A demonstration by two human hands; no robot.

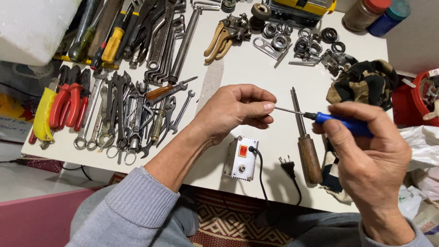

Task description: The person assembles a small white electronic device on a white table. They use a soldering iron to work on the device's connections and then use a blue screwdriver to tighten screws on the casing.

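Note:
My right hand (370, 160) grips the blue handle of a thin screwdriver (336, 121) above the white table (247, 68). Its slim metal shaft points left to my left hand (235, 110). The left thumb and forefinger are pinched together at the shaft's tip; whether something small is held there is hidden. Below the left hand lies a small white box (241, 159) with a red switch and a black cord. A wooden-handled tool (305, 142) with a long metal shaft lies between the hands.
Many wrenches (132, 114) and red-handled pliers (68, 100) cover the table's left. Bearings and rings (297, 41) lie at the back, beside a dark rag (366, 82). A black plug (287, 164) lies near the front edge. A red bucket (420, 96) stands at the right.

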